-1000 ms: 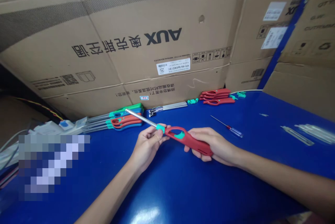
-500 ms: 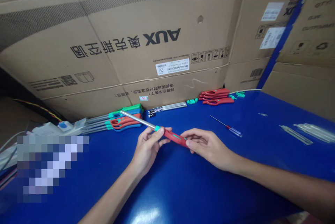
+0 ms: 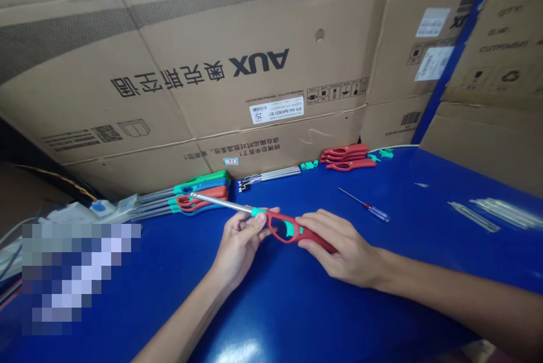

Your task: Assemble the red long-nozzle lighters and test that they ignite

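A long-nosed utility lighter (image 3: 284, 227) with a red looped handle, teal trim and a thin metal barrel lies across my two hands above the blue bench. My left hand (image 3: 240, 244) grips it at the teal collar, just behind the barrel. My right hand (image 3: 339, 251) wraps the rear of the handle, hiding its end. The barrel tip points left, towards a pile of similar lighters.
Assembled lighters (image 3: 201, 193) lie on the blue workbench (image 3: 271, 318) along a cardboard box (image 3: 182, 86). Red handles (image 3: 348, 156), metal tubes (image 3: 269, 174) and a small screwdriver (image 3: 367, 207) lie nearby. Clear plastic pieces (image 3: 500, 213) are at right. A pixelated patch (image 3: 80, 275) covers the left.
The lighter has rolled in my hands from edge-on back to showing its flat side with the handle loop. Its barrel tip has swung further left. Both hands still hold it.
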`<state>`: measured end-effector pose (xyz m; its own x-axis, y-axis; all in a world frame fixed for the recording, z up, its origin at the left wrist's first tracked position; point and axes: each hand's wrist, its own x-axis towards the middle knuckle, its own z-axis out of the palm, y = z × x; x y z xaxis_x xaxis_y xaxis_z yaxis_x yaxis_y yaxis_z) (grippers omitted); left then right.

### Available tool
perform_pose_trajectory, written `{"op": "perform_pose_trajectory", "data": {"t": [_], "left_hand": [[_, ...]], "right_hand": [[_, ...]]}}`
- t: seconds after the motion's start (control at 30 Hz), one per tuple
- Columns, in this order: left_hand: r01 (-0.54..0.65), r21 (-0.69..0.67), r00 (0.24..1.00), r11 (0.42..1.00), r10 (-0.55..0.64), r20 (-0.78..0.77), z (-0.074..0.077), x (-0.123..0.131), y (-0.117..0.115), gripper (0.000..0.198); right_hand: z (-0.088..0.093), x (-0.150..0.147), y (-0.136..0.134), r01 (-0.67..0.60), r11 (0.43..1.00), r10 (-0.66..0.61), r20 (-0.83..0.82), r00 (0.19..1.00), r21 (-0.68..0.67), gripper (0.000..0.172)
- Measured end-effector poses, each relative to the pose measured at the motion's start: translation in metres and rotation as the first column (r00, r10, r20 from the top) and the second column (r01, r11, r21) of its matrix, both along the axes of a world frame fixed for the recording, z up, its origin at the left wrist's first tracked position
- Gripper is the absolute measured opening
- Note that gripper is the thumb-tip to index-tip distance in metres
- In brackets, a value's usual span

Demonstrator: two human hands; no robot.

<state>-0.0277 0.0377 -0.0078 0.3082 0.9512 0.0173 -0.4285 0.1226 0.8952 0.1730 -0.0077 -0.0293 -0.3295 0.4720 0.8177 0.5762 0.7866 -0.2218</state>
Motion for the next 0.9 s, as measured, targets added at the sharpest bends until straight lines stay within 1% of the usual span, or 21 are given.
{"op": "perform_pose_trajectory", "data": {"t": [0.1, 0.17, 0.2, 0.23, 0.3, 0.37, 0.43, 0.47, 0.5, 0.53, 0.57, 0.6, 0.63, 0.67, 0.73, 0.8, 0.83, 0.87, 0.9], "left_hand": [[0.002, 0.001, 1.000, 1.000, -0.002, -0.018, 0.000, -0.001, 0.001, 0.025], [0.002, 0.002, 1.000, 1.000, -0.002, -0.027, 0.000, -0.002, 0.001, 0.026], [0.001, 0.003, 1.000, 1.000, -0.001, -0.030, 0.000, -0.002, 0.001, 0.026], [0.000, 0.006, 0.999, 1.000, 0.001, -0.032, 0.001, -0.002, 0.001, 0.026], [-0.002, 0.015, 1.000, 1.000, 0.003, -0.028, 0.002, -0.002, 0.001, 0.025], [-0.001, 0.026, 1.000, 1.000, 0.002, -0.015, 0.002, -0.003, 0.001, 0.024], [0.001, 0.033, 1.000, 0.999, -0.001, 0.001, 0.003, -0.003, 0.000, 0.023], [0.003, 0.034, 1.000, 0.999, -0.004, 0.007, 0.003, -0.003, -0.001, 0.022], [0.006, 0.034, 1.000, 0.999, -0.006, 0.012, 0.003, -0.003, -0.001, 0.022], [0.010, 0.033, 1.000, 0.999, -0.010, 0.014, 0.003, -0.003, -0.001, 0.021], [0.013, 0.036, 1.000, 0.999, -0.013, 0.009, 0.003, -0.003, -0.001, 0.021], [0.016, 0.043, 1.000, 0.999, -0.015, -0.003, 0.004, -0.003, 0.000, 0.021], [0.017, 0.050, 1.000, 0.999, -0.016, -0.021, 0.004, -0.003, 0.001, 0.022], [0.018, 0.058, 0.999, 0.998, -0.015, -0.041, 0.005, -0.003, 0.002, 0.024], [0.011, 0.072, 0.997, 0.997, -0.006, -0.078, 0.006, -0.003, 0.007, 0.028], [-0.010, 0.085, 0.995, 0.996, 0.018, -0.094, 0.007, -0.005, 0.012, 0.032], [-0.027, 0.096, 0.994, 0.995, 0.036, -0.100, 0.007, -0.006, 0.015, 0.033], [-0.043, 0.110, 0.993, 0.993, 0.054, -0.107, 0.006, -0.007, 0.017, 0.032], [-0.054, 0.125, 0.991, 0.991, 0.068, -0.114, 0.006, -0.009, 0.018, 0.031]], "right_hand": [[0.001, -0.002, -0.003, -0.071, 0.981, 0.050, -0.116, 0.992, -0.182, 0.028], [0.003, -0.003, -0.004, -0.120, 0.932, 0.046, -0.215, 0.976, -0.341, 0.027], [0.004, -0.004, -0.005, -0.159, 0.890, 0.042, -0.270, 0.962, -0.427, 0.026], [0.005, -0.004, -0.005, -0.213, 0.835, 0.039, -0.332, 0.943, -0.507, 0.025], [0.008, -0.005, -0.004, -0.350, 0.686, 0.024, -0.461, 0.887, -0.637, 0.025], [0.012, -0.005, -0.002, -0.493, 0.520, -0.005, -0.580, 0.815, -0.698, 0.029], [0.016, -0.005, -0.001, -0.602, 0.373, -0.040, -0.660, 0.750, -0.706, 0.035], [0.017, -0.005, -0.001, -0.639, 0.320, -0.053, -0.686, 0.725, -0.700, 0.038], [0.019, -0.006, 0.000, -0.659, 0.291, -0.061, -0.701, 0.711, -0.694, 0.041], [0.019, -0.006, 0.000, -0.662, 0.284, -0.065, -0.703, 0.708, -0.694, 0.041], [0.020, -0.006, 0.000, -0.648, 0.295, -0.063, -0.691, 0.720, -0.703, 0.040], [0.020, -0.007, 0.000, -0.619, 0.326, -0.058, -0.669, 0.741, -0.714, 0.038], [0.021, -0.007, -0.001, -0.581, 0.376, -0.050, -0.641, 0.766, -0.722, 0.035], [0.020, -0.008, -0.001, -0.534, 0.438, -0.039, -0.609, 0.792, -0.723, 0.032], [0.019, -0.009, -0.001, -0.413, 0.596, -0.026, -0.530, 0.847, -0.689, 0.026], [0.017, -0.008, -0.001, -0.244, 0.774, -0.030, -0.418, 0.908, -0.584, 0.023], [0.015, -0.007, 0.000, -0.160, 0.852, -0.028, -0.349, 0.937, -0.498, 0.024], [0.013, -0.005, 0.001, -0.092, 0.915, -0.023, -0.278, 0.960, -0.394, 0.024], [0.012, -0.003, 0.002, -0.048, 0.957, -0.014, -0.213, 0.977, -0.286, 0.024]]}}
